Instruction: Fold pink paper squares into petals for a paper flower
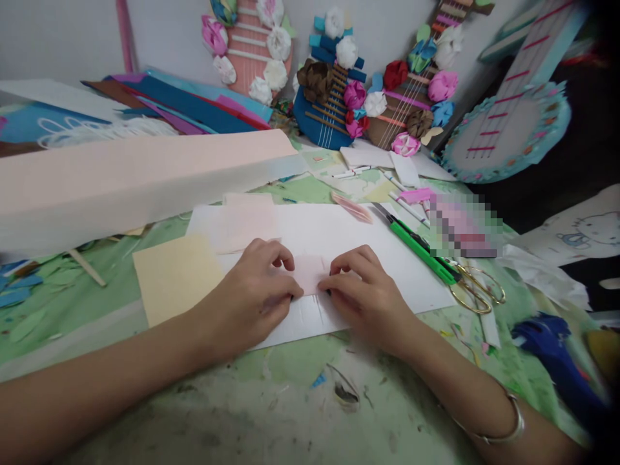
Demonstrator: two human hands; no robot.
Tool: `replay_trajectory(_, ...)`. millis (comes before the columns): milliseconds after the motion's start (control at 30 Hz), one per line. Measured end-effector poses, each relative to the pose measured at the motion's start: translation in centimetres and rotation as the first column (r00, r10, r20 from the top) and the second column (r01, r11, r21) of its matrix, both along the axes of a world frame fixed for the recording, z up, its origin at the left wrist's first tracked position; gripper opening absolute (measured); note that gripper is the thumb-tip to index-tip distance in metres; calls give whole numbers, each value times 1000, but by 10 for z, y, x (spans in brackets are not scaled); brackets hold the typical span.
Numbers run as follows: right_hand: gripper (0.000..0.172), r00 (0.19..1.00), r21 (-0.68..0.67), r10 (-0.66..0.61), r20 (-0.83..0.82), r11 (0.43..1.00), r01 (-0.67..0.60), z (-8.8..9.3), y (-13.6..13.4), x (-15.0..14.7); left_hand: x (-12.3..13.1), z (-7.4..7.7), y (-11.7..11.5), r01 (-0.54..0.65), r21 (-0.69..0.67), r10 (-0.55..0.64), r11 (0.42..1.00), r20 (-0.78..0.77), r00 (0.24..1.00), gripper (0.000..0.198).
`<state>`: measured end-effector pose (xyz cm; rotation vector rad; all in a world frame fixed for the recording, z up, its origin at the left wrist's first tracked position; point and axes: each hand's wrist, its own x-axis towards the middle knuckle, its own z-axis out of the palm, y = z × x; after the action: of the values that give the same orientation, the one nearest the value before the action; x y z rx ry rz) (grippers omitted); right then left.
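A small piece of pale pink paper (310, 274) lies over a white board (416, 278) in front of me. My left hand (261, 290) pinches its left side between thumb and fingers. At the right side, my right hand (365, 290) is closed in a similar pinch; its fingertips touch the paper's edge. Behind my left hand rests a stack of pale pink paper (249, 219), and a yellow paper square (177, 274) sits to its left. A green utility knife (421, 248) lies on the board's right part, beside gold-handled scissors (479, 290).
Paper instruments with flowers, one a blue guitar (322, 123), lean at the back. A long peach paper-covered block (145, 174) fills the back left. Pens (356, 172) lie behind the board, a blue glue gun (557, 361) at the right. Scraps litter the green table cover (217, 413).
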<state>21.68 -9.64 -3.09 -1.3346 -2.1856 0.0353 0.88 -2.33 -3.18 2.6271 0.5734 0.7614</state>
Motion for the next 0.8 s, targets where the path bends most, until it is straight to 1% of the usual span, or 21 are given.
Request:
replay_trajectory(67,20,999,15,46,29,999,-47,1,-2,0,-1,2,-1,40,111,-40,993,-6,999,24)
replay_trajectory(167,19,992,-27,88,89,996,-86,6,-4,0,-3,6,-3,100,264,-77,959,-94,993,22)
replay_trajectory(267,19,985,-62,101,137,994,-94,10,-6,-1,-5,9,-5,139,365,-72,921,-191,979,23)
replay_trajectory(367,21,975,-97,116,190,990,-99,15,-7,-2,-6,9,-7,138,430,-43,892,-224,974,23)
replay_trajectory(467,25,942,-159,144,302,982,-99,20,-9,-1,-8,8,-8,157,448,-39,880,-263,964,23)
replay_trajectory(567,28,904,-219,169,392,972,-87,23,-9,1,-9,7,-7,185,423,-60,887,-292,955,25)
replay_trajectory(667,29,892,-231,188,411,968,-97,26,-10,3,-10,7,-5,204,375,-80,904,-321,944,26)
replay_trajectory(800,27,890,-201,188,416,973,-112,26,-10,3,-10,10,-1,226,329,-114,917,-325,939,26)
